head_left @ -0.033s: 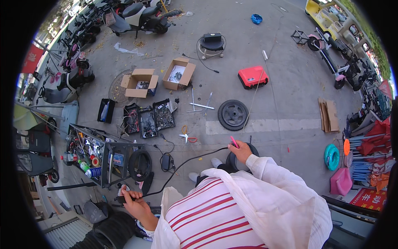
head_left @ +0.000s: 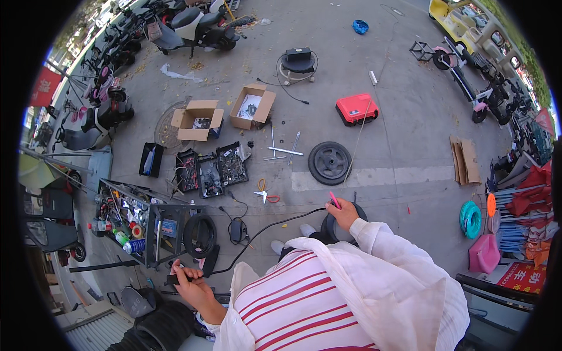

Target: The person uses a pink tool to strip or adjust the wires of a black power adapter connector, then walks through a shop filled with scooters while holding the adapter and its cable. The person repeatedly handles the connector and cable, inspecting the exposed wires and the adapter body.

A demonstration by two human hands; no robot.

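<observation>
A black cable [head_left: 266, 227] runs in a loose curve between my two hands. At lower left, my left hand [head_left: 196, 288] is closed around a dark, chunky piece [head_left: 171, 279] at the cable's end; its exact kind is unclear. My right hand [head_left: 345, 215] pinches the other end of the cable together with a slim pink stick-like thing [head_left: 334, 200] that points up. Just below that hand sits a dark tyre [head_left: 329, 225], partly hidden by my hand and sleeve. A black power adapter [head_left: 237, 230] with its lead lies on the ground between my hands.
A metal rack [head_left: 153, 234] with tools and cans stands at left, a tyre [head_left: 199, 235] against it. Ahead lie scissors [head_left: 262, 193], parts trays [head_left: 209, 175], cardboard boxes [head_left: 252, 107], a wheel [head_left: 330, 163] and a red case [head_left: 357, 109]. Parked scooters line both sides.
The whole view has shifted very slightly. Both hands keep their hold on the cable, with barely any movement.
</observation>
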